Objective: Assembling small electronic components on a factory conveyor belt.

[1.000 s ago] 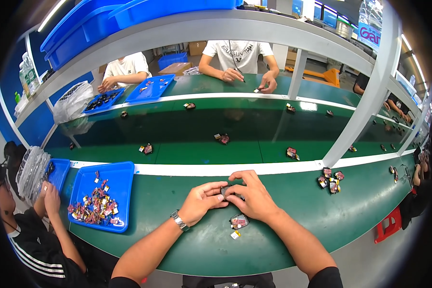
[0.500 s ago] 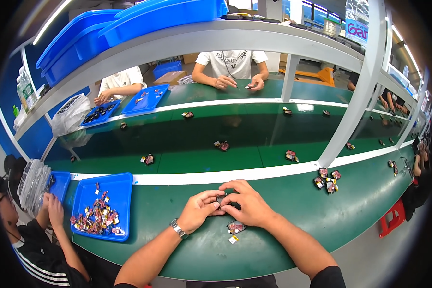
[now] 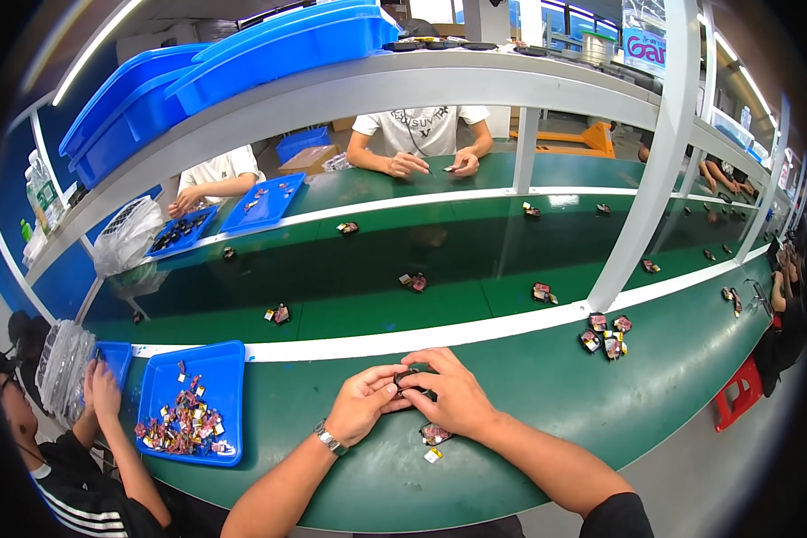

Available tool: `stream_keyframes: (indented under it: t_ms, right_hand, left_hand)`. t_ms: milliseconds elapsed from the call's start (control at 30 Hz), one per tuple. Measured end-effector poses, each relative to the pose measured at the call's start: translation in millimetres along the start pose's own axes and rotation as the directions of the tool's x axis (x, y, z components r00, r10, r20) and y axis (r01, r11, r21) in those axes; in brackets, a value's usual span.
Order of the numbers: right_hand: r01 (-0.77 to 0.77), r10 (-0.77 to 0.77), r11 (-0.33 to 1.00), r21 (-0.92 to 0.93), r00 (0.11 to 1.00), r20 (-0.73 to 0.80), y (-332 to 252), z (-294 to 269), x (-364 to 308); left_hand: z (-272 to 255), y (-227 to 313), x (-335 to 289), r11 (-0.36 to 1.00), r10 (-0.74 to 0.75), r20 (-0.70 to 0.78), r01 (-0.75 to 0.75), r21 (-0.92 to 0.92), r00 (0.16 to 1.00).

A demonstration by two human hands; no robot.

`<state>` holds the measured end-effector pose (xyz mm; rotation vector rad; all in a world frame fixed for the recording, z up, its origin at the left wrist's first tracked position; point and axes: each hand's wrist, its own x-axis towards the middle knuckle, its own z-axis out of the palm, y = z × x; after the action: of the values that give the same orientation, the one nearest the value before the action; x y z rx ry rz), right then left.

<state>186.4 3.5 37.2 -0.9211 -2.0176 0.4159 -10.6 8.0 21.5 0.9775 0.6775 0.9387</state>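
Currently mid-piece: left hand (image 3: 362, 403) and right hand (image 3: 446, 391) meet over the near green worktop (image 3: 547, 430), both on one small black casing (image 3: 409, 384). Left thumb and fingers are pinched on its near and left sides; right thumb and fingertips close on it from the right. Casing is mostly covered by fingers, so can't tell how complete it is; not set down, so count it as unfinished.

Just below the right hand, a red-and-black board unit (image 3: 435, 434) lies on the worktop, partly hidden by that hand, with a white-and-yellow cell (image 3: 433, 455) beside it. Neither is held.

Off to the right, a cluster of black-shelled units (image 3: 608, 337) with reddish boards and pale cells sits apart by the white strip (image 3: 377, 344); could be done or waiting, can't tell which.

Left side: blue tray (image 3: 217, 368) holds a big heap of loose boards and cells (image 3: 188, 421), none touched by either hand; judging by that, plenty left. More units, e.g. one board unit (image 3: 543, 293), lie spaced along the dark green middle surface (image 3: 350, 287) beyond the strip.
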Motion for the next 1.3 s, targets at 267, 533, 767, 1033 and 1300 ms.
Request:
stream_keyframes:
  t_ms: [267, 533, 767, 1033, 1300]
  right_hand:
    - [-0.072, 0.073, 0.995, 0.064, 0.997, -0.005, -1.1, 4.0, -1.8]
    - [0.067, -0.066, 0.997, 0.026, 0.996, -0.068, -14.5, -0.7, 1.9]
    - [0.068, -0.066, 0.998, 0.011, 0.99, -0.126, -11.6, -0.3, 0.9]
    - [0.017, -0.005, 0.995, 0.099, 0.992, -0.123, -8.0, 5.2, -1.4]
    - [0.085, -0.074, 0.993, 0.084, 0.989, -0.131, -15.1, 2.9, 1.9]
  left_hand:
    - [-2.1, -4.8, -1.0, 1.0, 0.018, -0.018, -0.018, -0.001, 1.0]
    - [-4.4, -9.9, -0.8, 0.994, 0.078, -0.006, -0.079, -0.072, 0.997]
    - [-4.3, -7.0, -0.5, 0.991, 0.098, 0.033, -0.094, -0.094, 0.995]
    - [-5.3, -9.8, -0.8, 0.989, 0.1, 0.038, -0.095, -0.113, 0.994]
    - [-5.5, -9.8, -0.9, 0.986, 0.139, 0.023, -0.136, -0.101, 0.99]
